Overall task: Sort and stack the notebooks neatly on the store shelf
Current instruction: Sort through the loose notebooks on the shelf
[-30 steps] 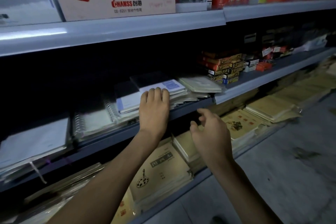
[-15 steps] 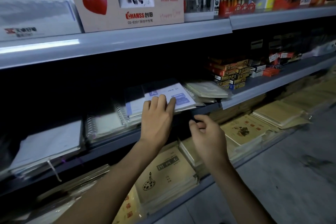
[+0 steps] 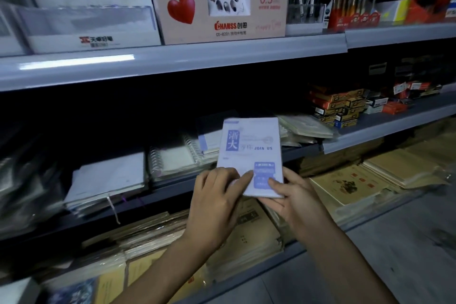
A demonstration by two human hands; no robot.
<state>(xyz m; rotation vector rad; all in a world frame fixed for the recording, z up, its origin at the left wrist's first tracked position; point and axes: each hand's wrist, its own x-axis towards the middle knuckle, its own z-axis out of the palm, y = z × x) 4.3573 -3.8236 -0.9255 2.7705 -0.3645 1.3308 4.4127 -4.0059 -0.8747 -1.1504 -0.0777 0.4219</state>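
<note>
Notebook (image 3: 250, 155): white cover, blue print, "JOIN US" legible. It is held clear of the piles, tilted up toward the camera, just in front of the middle shelf (image 3: 385, 132) and not resting on anything.

Left hand (image 3: 217, 195): fingers curled onto the lower left corner, one digit lying across the cover. Clamped on the book.

Right hand (image 3: 293, 195): thumb pressed on the cover beside the blue block at the lower right, other fingers going underneath. Also gripping; how those lower fingers lie is mostly hidden.

Directly behind the book is a low pile from the same row, partly hidden and too dark to read. Left of it are spiral-bound notebooks (image 3: 175, 158), overlapping and skewed. Further left is a thicker white stack (image 3: 108, 177) with a ribbon hanging over the edge. To the right, pale notebooks (image 3: 306, 126) are fanned out, their edges not aligned. Beyond them are small orange and black boxes (image 3: 338, 106).

The upper shelf carries a pen display box (image 3: 217, 7) with a red heart. The lower shelf holds tan exercise books (image 3: 246, 237) in loose piles.

Progress, as judged: early. One book is in hand and not yet placed. No pile on the middle shelf looks squared, and the spiral and fanned groups appear unsorted. Most of the sorting and stacking is left.
</note>
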